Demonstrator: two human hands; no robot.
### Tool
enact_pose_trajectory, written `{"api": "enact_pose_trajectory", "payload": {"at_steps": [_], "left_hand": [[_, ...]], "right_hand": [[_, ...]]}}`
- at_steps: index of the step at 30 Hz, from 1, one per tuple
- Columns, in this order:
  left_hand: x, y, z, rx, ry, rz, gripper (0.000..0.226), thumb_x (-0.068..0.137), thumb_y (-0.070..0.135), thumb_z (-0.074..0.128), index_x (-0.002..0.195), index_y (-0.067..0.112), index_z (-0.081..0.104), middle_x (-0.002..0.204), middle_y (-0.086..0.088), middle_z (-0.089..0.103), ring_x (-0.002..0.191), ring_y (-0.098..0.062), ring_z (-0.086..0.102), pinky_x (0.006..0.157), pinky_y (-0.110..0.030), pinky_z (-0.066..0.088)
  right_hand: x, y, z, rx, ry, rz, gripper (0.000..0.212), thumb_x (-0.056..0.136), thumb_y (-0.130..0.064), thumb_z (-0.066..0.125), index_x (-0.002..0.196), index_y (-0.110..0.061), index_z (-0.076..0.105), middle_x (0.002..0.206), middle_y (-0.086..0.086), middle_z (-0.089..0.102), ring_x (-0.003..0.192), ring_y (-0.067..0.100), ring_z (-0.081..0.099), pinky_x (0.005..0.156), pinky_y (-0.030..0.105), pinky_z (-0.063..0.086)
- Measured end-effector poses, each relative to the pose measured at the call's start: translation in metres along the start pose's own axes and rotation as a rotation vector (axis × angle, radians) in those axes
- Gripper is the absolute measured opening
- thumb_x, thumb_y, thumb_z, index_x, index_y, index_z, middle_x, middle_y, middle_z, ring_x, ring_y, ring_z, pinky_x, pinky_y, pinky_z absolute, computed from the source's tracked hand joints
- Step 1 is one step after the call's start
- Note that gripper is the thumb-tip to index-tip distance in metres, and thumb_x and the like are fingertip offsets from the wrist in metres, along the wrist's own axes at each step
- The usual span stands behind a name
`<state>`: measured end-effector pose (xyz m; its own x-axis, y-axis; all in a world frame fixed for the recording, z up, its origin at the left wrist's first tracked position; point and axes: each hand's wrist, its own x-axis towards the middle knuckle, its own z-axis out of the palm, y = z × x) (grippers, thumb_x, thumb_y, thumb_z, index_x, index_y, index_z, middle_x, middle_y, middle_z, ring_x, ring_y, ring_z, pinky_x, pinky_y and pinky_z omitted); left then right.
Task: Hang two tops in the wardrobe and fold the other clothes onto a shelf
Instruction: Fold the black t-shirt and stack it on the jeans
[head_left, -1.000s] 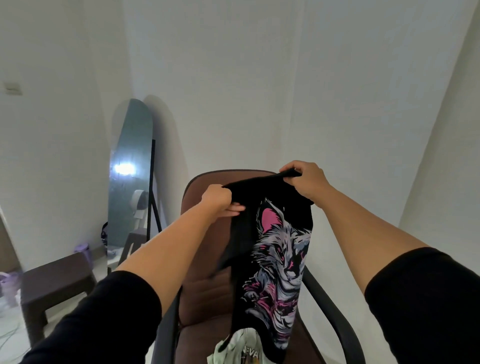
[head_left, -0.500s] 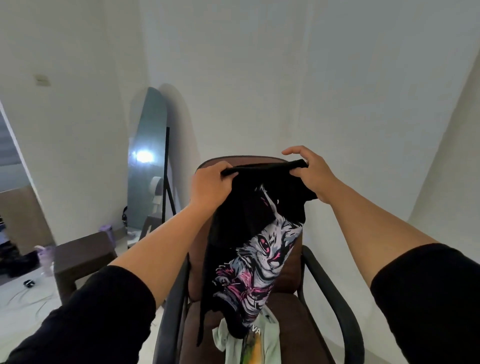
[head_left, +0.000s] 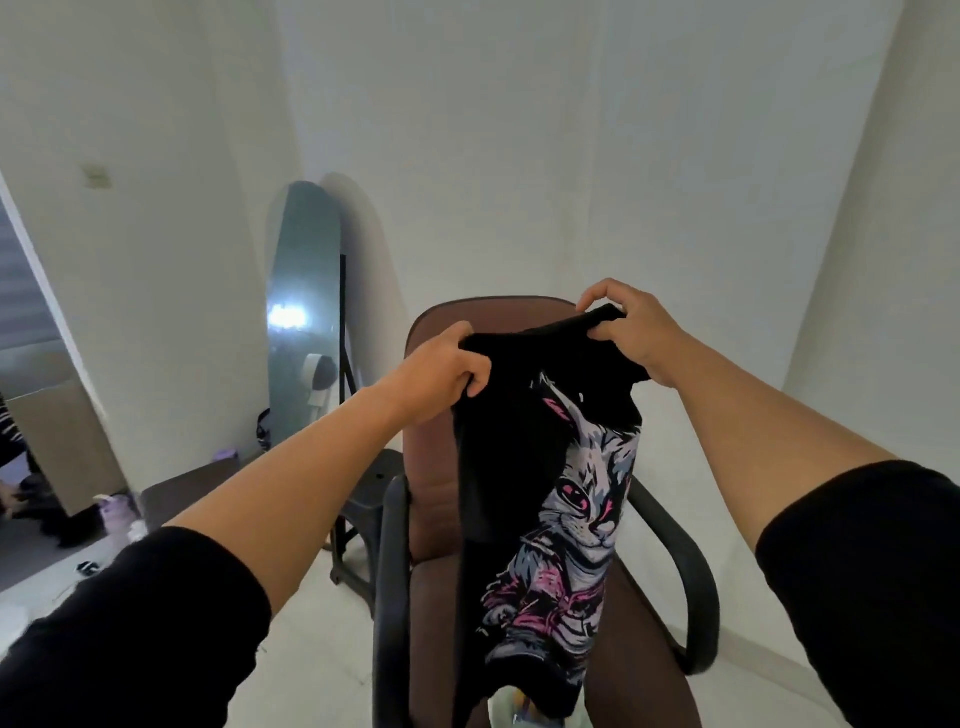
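you've got the black cat-print tee (head_left: 561, 509) held up in the air over the brown office chair (head_left: 436, 467), both hands on its top edge. your left hand (head_left: 441, 369) has its fingers curled tight round a bunch of the fabric; your right hand (head_left: 631, 332) pinches the other end of the edge, thumb under, index finger lifted a bit.

change over the last second: the tee hung narrow and straight, then swung left, now it hangs straight again and wider, so the cat graphic faces you. your hands sit a bit further apart and the top edge is stretched taut between them. the view also shifted, more of the doorway on the left and the dark stool (head_left: 363, 493) beside the chair show now. my read: you're shaking it out and finding the shoulders, so hang-or-fold is not decided yet, and no wardrobe or hanger is in view.

the pale garment (head_left: 511, 712) on the seat is now almost fully hidden behind the tee's hem, only a sliver shows.

writing: none readable now. the tee carries only the picture, no legible brand. mirror (head_left: 304, 312) leans on the wall, no labels.
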<state>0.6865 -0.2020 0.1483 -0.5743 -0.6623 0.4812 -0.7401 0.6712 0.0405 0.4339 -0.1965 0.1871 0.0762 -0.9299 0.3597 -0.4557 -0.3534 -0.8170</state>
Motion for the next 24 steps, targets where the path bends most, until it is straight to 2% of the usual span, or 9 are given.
{"api": "enact_pose_trajectory", "payload": {"at_steps": [2, 4, 6, 7, 9, 11, 14, 19, 24], "left_hand": [[-0.014, 0.009, -0.004, -0.104, -0.085, -0.077, 0.034, 0.087, -0.007, 0.044, 0.074, 0.016, 0.065, 0.093, 0.001, 0.045, 0.087, -0.031, 0.054, 0.078, -0.032, 0.044], [-0.023, 0.016, -0.002, -0.183, -0.162, -0.131, 0.037, 0.09, -0.006, 0.041, 0.083, 0.017, 0.07, 0.083, 0.015, 0.046, 0.119, -0.032, 0.045, 0.095, -0.029, 0.035], [-0.028, 0.018, 0.003, -0.245, -0.217, -0.163, 0.037, 0.091, -0.001, 0.041, 0.09, 0.02, 0.071, 0.083, 0.01, 0.058, 0.139, -0.025, 0.029, 0.107, -0.027, 0.024], [-0.03, 0.019, 0.006, -0.276, -0.235, -0.175, 0.033, 0.091, 0.003, 0.044, 0.093, 0.02, 0.072, 0.091, 0.005, 0.064, 0.143, -0.02, 0.021, 0.11, -0.026, 0.019], [-0.028, 0.018, 0.014, -0.293, -0.246, -0.18, 0.02, 0.089, 0.016, 0.056, 0.1, 0.021, 0.072, 0.118, 0.003, 0.063, 0.145, -0.015, 0.016, 0.113, -0.03, 0.016], [-0.024, 0.016, 0.024, -0.225, -0.274, -0.166, 0.024, 0.084, 0.03, 0.068, 0.106, 0.022, 0.071, 0.129, 0.002, 0.058, 0.145, -0.015, 0.017, 0.114, -0.034, 0.021], [-0.014, 0.007, 0.055, -0.162, -0.293, -0.183, 0.035, 0.078, 0.029, 0.074, 0.112, 0.021, 0.069, 0.131, -0.002, 0.053, 0.14, -0.019, 0.028, 0.109, -0.033, 0.03], [0.02, -0.03, 0.137, -0.192, -0.302, -0.198, 0.037, 0.076, 0.022, 0.076, 0.112, 0.021, 0.069, 0.114, 0.005, 0.049, 0.109, -0.016, 0.053, 0.097, -0.026, 0.041], [0.075, -0.095, 0.252, -0.181, -0.428, -0.248, 0.039, 0.083, 0.016, 0.068, 0.122, 0.017, 0.064, 0.129, -0.002, 0.047, 0.112, -0.019, 0.054, 0.102, -0.03, 0.041]], "right_hand": [[-0.02, -0.001, 0.003, -0.021, -0.026, 0.014, 0.03, 0.087, 0.01, 0.05, 0.085, -0.019, 0.06, 0.081, 0.0, 0.055, 0.068, 0.015, 0.054, 0.045, 0.01, 0.044], [-0.036, 0.001, 0.006, -0.036, -0.05, 0.041, 0.034, 0.086, 0.011, 0.051, 0.078, -0.021, 0.06, 0.081, -0.001, 0.056, 0.069, 0.014, 0.054, 0.048, 0.008, 0.045], [-0.048, 0.005, 0.007, -0.058, -0.066, 0.071, 0.035, 0.086, 0.011, 0.051, 0.076, -0.021, 0.06, 0.082, -0.001, 0.056, 0.071, 0.014, 0.054, 0.05, 0.008, 0.047], [-0.051, 0.008, 0.007, -0.07, -0.07, 0.082, 0.035, 0.085, 0.012, 0.051, 0.075, -0.02, 0.061, 0.081, -0.001, 0.056, 0.071, 0.013, 0.054, 0.052, 0.009, 0.048], [-0.053, 0.016, 0.005, -0.091, -0.069, 0.104, 0.035, 0.085, 0.012, 0.051, 0.073, -0.019, 0.061, 0.08, -0.001, 0.057, 0.072, 0.013, 0.054, 0.057, 0.012, 0.048], [-0.049, 0.025, 0.003, -0.109, -0.062, 0.133, 0.036, 0.084, 0.012, 0.051, 0.071, -0.019, 0.062, 0.078, 0.001, 0.057, 0.07, 0.012, 0.053, 0.056, 0.011, 0.047], [-0.03, 0.047, 0.006, -0.145, -0.063, 0.164, 0.036, 0.085, 0.011, 0.053, 0.069, -0.02, 0.064, 0.078, 0.004, 0.058, 0.067, 0.014, 0.052, 0.05, 0.008, 0.044], [0.029, 0.128, 0.024, -0.172, -0.086, 0.233, 0.039, 0.084, 0.011, 0.051, 0.065, -0.02, 0.065, 0.088, 0.016, 0.063, 0.074, 0.024, 0.052, 0.062, 0.027, 0.044], [0.119, 0.253, 0.062, -0.22, -0.09, 0.344, 0.05, 0.081, 0.014, 0.043, 0.06, -0.026, 0.066, 0.099, 0.016, 0.07, 0.07, 0.028, 0.055, 0.063, 0.035, 0.045]]}}
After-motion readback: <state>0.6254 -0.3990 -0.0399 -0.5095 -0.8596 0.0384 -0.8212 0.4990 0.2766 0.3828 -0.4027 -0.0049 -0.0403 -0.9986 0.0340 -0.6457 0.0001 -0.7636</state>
